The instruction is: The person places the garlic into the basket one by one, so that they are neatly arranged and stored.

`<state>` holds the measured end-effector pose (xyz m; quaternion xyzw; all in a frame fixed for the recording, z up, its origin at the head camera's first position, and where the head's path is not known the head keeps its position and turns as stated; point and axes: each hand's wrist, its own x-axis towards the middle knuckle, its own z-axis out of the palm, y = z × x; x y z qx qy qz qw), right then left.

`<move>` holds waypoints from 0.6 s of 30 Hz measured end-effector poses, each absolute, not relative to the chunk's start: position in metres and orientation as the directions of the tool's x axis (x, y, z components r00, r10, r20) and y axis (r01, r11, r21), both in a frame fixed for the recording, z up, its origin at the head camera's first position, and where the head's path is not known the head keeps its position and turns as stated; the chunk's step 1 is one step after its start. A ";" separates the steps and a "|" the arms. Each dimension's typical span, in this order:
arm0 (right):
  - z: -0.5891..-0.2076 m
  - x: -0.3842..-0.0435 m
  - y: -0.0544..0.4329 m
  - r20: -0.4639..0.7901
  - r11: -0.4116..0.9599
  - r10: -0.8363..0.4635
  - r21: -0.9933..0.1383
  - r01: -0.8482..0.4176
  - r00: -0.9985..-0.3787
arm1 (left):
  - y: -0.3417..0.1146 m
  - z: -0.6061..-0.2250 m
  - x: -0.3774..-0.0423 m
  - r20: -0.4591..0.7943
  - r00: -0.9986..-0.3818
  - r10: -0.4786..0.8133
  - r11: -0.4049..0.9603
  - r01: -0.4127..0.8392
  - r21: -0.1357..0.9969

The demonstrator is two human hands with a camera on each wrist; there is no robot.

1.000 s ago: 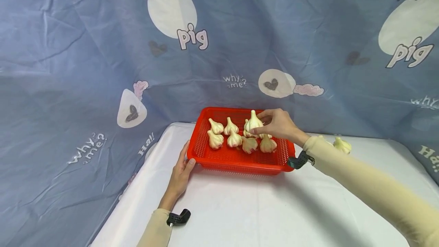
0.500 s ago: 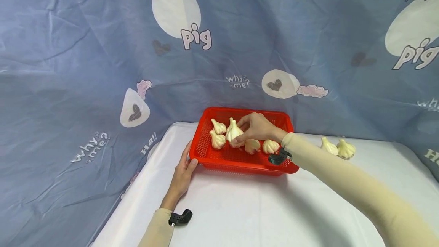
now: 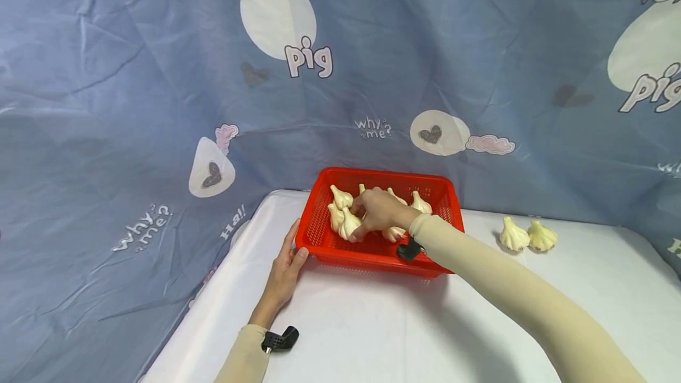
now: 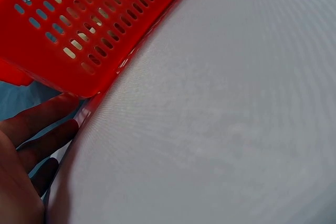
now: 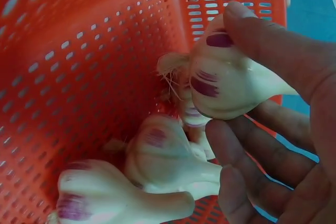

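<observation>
A red perforated plastic basket (image 3: 340,256) stands on the white table with several garlic bulbs in it. My right hand (image 3: 380,210) reaches down into its left half and holds a garlic bulb (image 5: 226,77) between thumb and fingers. Seen from the right wrist, this bulb has purple streaks and lies over other garlic bulbs (image 5: 163,153). My left hand (image 3: 282,273) is at the basket's front left corner, thumb at the rim. In the left wrist view its fingers (image 4: 47,119) extend along the table edge, one fingertip right at the basket's corner. Part of the basket's contents is hidden behind my right hand.
Two more garlic bulbs (image 3: 514,235) sit side by side on the white tablecloth (image 3: 585,288), right of the basket. A blue printed curtain (image 3: 372,75) hangs behind the table and runs down its left side.
My right hand has moved left and down with the garlic bulb, from above the basket's right half into its left half. My left hand has stayed at the corner.
</observation>
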<state>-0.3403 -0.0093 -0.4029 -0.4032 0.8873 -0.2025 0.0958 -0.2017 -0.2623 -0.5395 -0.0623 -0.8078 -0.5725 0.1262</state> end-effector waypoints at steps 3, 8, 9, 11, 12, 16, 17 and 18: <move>-0.405 -0.342 -0.015 -0.007 0.588 -0.769 -0.401 -0.702 -0.639 | -0.263 -0.539 -0.201 0.277 -0.960 -0.042 0.337 0.247 0.908; -0.409 -0.346 -0.027 -0.048 0.594 -0.788 -0.326 -0.736 -0.614 | -0.265 -0.540 -0.200 0.273 -0.961 -0.043 0.336 0.243 0.910; -0.409 -0.347 -0.029 -0.052 0.590 -0.794 -0.309 -0.746 -0.606 | -0.265 -0.539 -0.200 0.272 -0.961 -0.043 0.334 0.242 0.911; -0.409 -0.347 -0.034 -0.067 0.581 -0.805 -0.290 -0.761 -0.589 | -0.265 -0.539 -0.200 0.269 -0.962 -0.044 0.333 0.239 0.912; -0.409 -0.347 -0.036 -0.072 0.577 -0.809 -0.286 -0.765 -0.584 | -0.265 -0.539 -0.200 0.267 -0.963 -0.044 0.330 0.238 0.913; -0.413 -0.346 -0.041 -0.092 0.565 -0.823 -0.241 -0.789 -0.561 | -0.264 -0.539 -0.200 0.262 -0.964 -0.047 0.330 0.233 0.915; -0.416 -0.346 -0.041 -0.094 0.560 -0.827 -0.218 -0.799 -0.554 | -0.263 -0.539 -0.201 0.262 -0.964 -0.047 0.332 0.233 0.914; -0.418 -0.346 -0.041 -0.093 0.556 -0.831 -0.192 -0.809 -0.549 | -0.263 -0.540 -0.201 0.263 -0.964 -0.048 0.334 0.233 0.913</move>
